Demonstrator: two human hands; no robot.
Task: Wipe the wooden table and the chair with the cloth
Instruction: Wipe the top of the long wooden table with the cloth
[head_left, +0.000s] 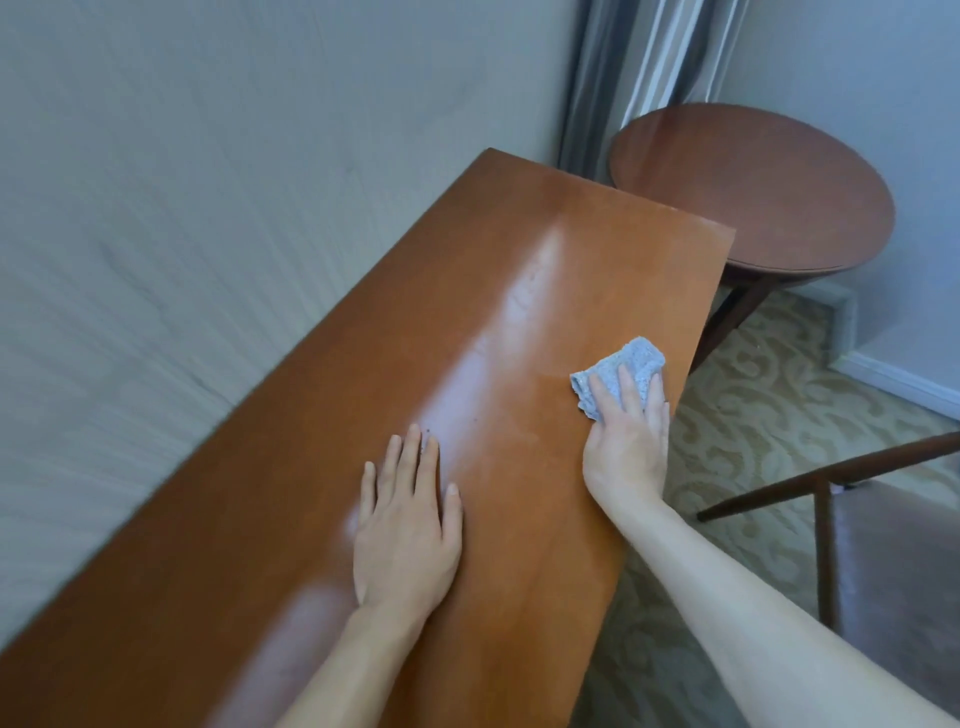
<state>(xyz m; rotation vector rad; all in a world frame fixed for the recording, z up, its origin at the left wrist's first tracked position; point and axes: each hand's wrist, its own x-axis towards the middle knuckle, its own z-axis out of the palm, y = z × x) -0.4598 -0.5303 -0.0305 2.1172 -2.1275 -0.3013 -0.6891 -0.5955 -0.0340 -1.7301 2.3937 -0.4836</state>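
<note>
Left hand (408, 525): flat, palm down on the wooden surface (322, 426), fingers spread, grip released, holding nothing.
Right hand (626, 441): fingers pressed flat on the cloth, pinning it rather than clenching.
Cloth (618, 371): small blue-grey rag, bunched up near the surface's right edge.
Chair (852, 525): dark wood, off to the right on the carpet (753, 415).
Round table (753, 192): past the far end, by the curtain (639, 67).

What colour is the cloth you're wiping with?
The cloth is light blue with tiny speckles, seen in the head view under the right hand.
</note>
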